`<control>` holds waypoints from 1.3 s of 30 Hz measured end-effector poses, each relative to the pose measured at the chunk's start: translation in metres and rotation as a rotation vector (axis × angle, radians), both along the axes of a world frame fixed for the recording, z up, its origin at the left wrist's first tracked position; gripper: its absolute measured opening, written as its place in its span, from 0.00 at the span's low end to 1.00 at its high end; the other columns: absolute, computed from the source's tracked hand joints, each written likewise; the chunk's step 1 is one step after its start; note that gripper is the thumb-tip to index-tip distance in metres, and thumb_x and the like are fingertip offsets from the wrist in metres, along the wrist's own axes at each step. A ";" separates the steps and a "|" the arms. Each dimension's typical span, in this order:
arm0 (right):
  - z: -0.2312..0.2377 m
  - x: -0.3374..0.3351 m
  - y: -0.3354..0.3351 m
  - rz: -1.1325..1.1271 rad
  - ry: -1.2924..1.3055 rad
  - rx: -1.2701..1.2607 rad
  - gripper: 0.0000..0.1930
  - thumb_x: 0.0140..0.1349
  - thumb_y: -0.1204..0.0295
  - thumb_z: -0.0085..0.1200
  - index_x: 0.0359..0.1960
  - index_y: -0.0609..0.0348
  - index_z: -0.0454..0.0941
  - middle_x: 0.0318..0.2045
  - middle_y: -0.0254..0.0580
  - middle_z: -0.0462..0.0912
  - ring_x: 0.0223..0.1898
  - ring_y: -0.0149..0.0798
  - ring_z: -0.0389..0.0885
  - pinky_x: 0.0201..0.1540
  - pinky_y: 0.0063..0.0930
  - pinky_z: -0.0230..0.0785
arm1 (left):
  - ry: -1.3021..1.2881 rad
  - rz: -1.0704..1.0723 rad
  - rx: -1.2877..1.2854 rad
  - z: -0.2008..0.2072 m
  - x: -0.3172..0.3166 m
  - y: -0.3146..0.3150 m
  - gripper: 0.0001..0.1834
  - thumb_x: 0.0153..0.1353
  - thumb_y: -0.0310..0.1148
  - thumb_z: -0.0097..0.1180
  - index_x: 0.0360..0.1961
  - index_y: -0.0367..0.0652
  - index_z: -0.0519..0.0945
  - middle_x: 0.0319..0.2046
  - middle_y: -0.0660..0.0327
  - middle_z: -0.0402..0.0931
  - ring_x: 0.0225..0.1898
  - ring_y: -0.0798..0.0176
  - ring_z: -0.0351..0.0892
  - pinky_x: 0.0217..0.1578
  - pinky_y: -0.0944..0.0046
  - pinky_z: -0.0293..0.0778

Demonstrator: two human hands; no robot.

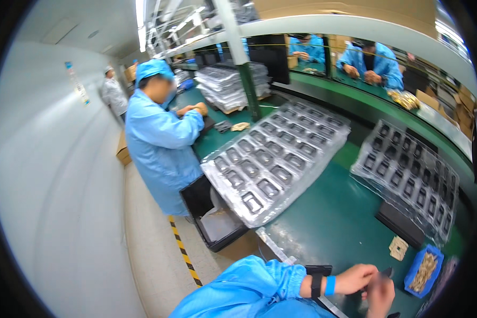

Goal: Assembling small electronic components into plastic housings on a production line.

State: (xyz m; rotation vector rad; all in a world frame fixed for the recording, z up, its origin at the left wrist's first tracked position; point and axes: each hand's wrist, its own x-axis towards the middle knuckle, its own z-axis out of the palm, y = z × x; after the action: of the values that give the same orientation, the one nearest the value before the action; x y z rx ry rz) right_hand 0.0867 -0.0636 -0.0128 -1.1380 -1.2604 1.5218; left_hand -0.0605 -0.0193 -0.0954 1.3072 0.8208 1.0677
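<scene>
Low on the right, over the green bench, my two hands meet. My left hand (355,279) has its fingers bent and pressed together against the right one. My right hand (380,298) is closed too, partly smeared by motion. A small dark piece (388,272) sticks out at the top of the fingers; its kind is too small to tell, and which hand grips it is hidden. Nearby lie a beige cut-out pad (398,248) and a blue bin (423,271) of small tan-coloured parts.
A clear plastic tray (273,159) with dark frame-shaped parts spans the bench; another tray (408,175) lies at right beside a black block (400,223). A black bin (212,212) sits at the bench edge. A co-worker (161,132) in blue works at left; others sit opposite.
</scene>
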 end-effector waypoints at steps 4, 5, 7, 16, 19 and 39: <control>-0.018 0.000 0.037 -0.002 0.029 0.061 0.04 0.61 0.80 0.57 0.34 0.62 0.73 0.26 0.36 0.75 0.25 0.31 0.74 0.27 0.24 0.65 | 0.169 0.051 -0.044 0.012 -0.047 -0.002 0.14 0.72 0.38 0.48 0.42 0.38 0.78 0.29 0.60 0.78 0.31 0.65 0.77 0.35 0.63 0.75; -0.032 0.012 0.047 0.045 -0.036 0.115 0.08 0.64 0.81 0.53 0.44 0.64 0.74 0.31 0.36 0.76 0.27 0.27 0.75 0.29 0.20 0.69 | 0.389 0.080 0.060 0.033 -0.059 -0.001 0.12 0.70 0.36 0.50 0.41 0.37 0.80 0.31 0.53 0.80 0.33 0.54 0.81 0.37 0.58 0.76; -0.046 0.018 0.057 -0.079 -0.333 0.217 0.06 0.62 0.79 0.55 0.41 0.65 0.77 0.33 0.42 0.78 0.31 0.34 0.79 0.32 0.28 0.72 | 0.601 0.191 0.362 0.021 -0.064 -0.004 0.08 0.65 0.32 0.57 0.37 0.37 0.82 0.32 0.50 0.80 0.34 0.45 0.79 0.36 0.54 0.76; -0.040 0.006 0.087 -0.300 -0.951 0.506 0.07 0.60 0.76 0.56 0.40 0.56 0.77 0.37 0.48 0.74 0.36 0.56 0.79 0.37 0.46 0.73 | 0.788 0.161 0.537 0.020 -0.037 -0.011 0.02 0.58 0.27 0.61 0.31 0.41 0.82 0.28 0.58 0.74 0.33 0.52 0.73 0.38 0.55 0.69; -0.042 0.003 0.096 -0.291 -1.007 0.497 0.07 0.61 0.75 0.56 0.40 0.56 0.77 0.37 0.50 0.74 0.36 0.57 0.79 0.38 0.46 0.73 | 0.812 0.211 0.548 0.023 -0.036 -0.016 0.05 0.54 0.28 0.64 0.32 0.40 0.81 0.31 0.57 0.71 0.34 0.53 0.72 0.38 0.56 0.68; -0.014 0.007 0.051 0.207 -1.141 0.793 0.07 0.56 0.73 0.52 0.37 0.54 0.75 0.36 0.39 0.70 0.41 0.42 0.72 0.41 0.35 0.62 | 0.571 0.048 0.059 0.058 -0.038 0.018 0.07 0.63 0.27 0.58 0.34 0.32 0.83 0.26 0.63 0.75 0.24 0.76 0.69 0.23 0.71 0.64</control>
State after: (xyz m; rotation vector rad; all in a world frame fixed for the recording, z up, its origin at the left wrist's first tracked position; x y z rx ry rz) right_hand 0.0936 -0.0123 -0.0272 -1.3244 -2.4727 0.2334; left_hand -0.0983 -0.0015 -0.0375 1.6803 1.2534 0.7605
